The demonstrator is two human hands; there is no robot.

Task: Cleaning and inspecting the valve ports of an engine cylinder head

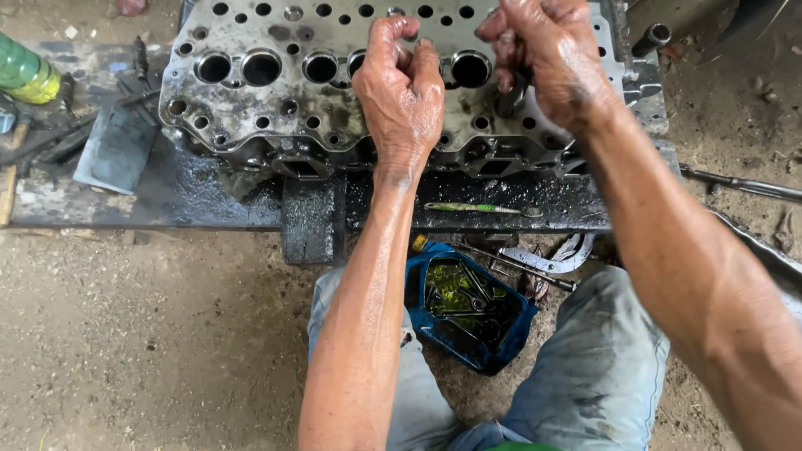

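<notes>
A greasy grey cylinder head (276,100) with rows of round ports lies flat on a dark, oily board (192,196). My left hand (401,92) is curled into a fist over the middle of the head, thumb pointing toward its far edge; nothing shows inside the fist. My right hand (547,58) hovers over the head's right part, fingers closed around a short dark metal tool (510,98) that points down at the surface. What the tool's tip touches is hidden by the fingers.
A green-handled screwdriver (472,207) lies on the board's near edge. Between my knees sits a cut blue container (468,313) holding several tools, with a wrench (551,259) beside it. A green bottle (25,75) and grey slab (117,146) are left; a metal rod (743,185) lies right.
</notes>
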